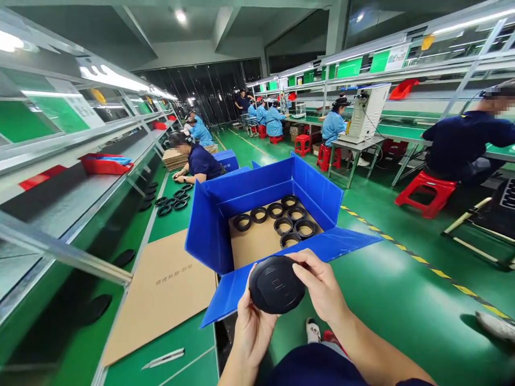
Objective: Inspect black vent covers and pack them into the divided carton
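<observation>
Black round cover [276,284] is held by its rim, left hand [251,327] closed on the lower edge, right hand [322,287] on the upper right, face up, guessing that's for a look-over. It's right over the near flap of the blue box [209,230], with black rings [284,225] lined up inside.

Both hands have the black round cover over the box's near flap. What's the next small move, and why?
Probably carry the black cover forward and lower it onto the bare cardboard liner in the blue box. The left hand and right hand grip its rim above the near flap, and the black rings fill only the liner's far right part.
</observation>
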{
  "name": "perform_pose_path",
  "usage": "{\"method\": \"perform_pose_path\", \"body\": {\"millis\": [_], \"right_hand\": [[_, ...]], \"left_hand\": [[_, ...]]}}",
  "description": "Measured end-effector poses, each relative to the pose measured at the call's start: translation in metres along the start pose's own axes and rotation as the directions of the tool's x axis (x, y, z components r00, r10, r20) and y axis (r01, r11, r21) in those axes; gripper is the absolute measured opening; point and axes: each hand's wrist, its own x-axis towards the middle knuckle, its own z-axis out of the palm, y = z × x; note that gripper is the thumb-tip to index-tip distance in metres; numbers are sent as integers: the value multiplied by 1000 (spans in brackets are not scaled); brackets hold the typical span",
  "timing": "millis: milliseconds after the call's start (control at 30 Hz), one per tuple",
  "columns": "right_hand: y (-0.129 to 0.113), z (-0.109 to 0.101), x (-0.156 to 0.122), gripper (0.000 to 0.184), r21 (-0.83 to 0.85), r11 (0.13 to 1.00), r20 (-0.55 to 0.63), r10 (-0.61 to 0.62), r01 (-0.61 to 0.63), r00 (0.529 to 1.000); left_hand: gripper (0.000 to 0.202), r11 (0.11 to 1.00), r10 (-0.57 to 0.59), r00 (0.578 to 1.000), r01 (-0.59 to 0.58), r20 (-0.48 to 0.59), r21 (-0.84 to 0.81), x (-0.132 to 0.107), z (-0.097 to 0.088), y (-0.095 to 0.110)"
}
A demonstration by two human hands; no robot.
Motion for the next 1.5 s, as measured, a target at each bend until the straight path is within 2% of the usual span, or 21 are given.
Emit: {"method": "perform_pose_path", "body": {"millis": [100,233,400,567,733,833,967,1100,1200,1267,1400,1500], "right_hand": [[0,-26,25,18,-44,999,-79,-34,30,996],[-3,-59,50,16,-68,997,-163,-59,48,985],[-10,-84,57,21,-126,991,-230,-79,51,970],[-13,-89,45,22,-162,985,-335,-115,64,935],[-23,-94,22,18,-219,971,-427,-182,94,886],[-33,-99,4,17,-245,961,-448,-227,125,865],[-45,-109,-11,20,-287,952,-470,-236,106,850],[-45,-128,-9,20,-240,968,-591,-208,76,780],[-40,-150,1,27,-128,990,-657,-134,65,742],[-36,-168,10,31,-52,997,-660,-81,62,746],[-34,-223,39,37,121,992,-593,48,30,803],[-42,-282,67,42,177,984,-507,105,-16,855]], "left_hand": [[35,998,-57,997,57,-47,3,34,13,-15],[36,998,-70,995,70,-69,0,76,16,-42],[34,984,-177,980,179,-91,6,105,19,-60],[35,969,-239,963,245,-123,36,107,32,-65],[36,954,-295,951,299,-88,36,96,46,-81],[32,909,-411,910,414,-59,49,91,58,-89],[31,845,-531,847,530,-6,74,95,68,-100],[33,850,-516,857,513,-9,121,105,69,-122],[40,865,-470,881,473,-60,165,113,75,-143],[43,873,-441,894,449,-82,193,122,83,-158],[41,891,-368,917,396,-157,222,153,101,-200],[35,922,-277,928,329,-247,202,186,118,-248]]}}
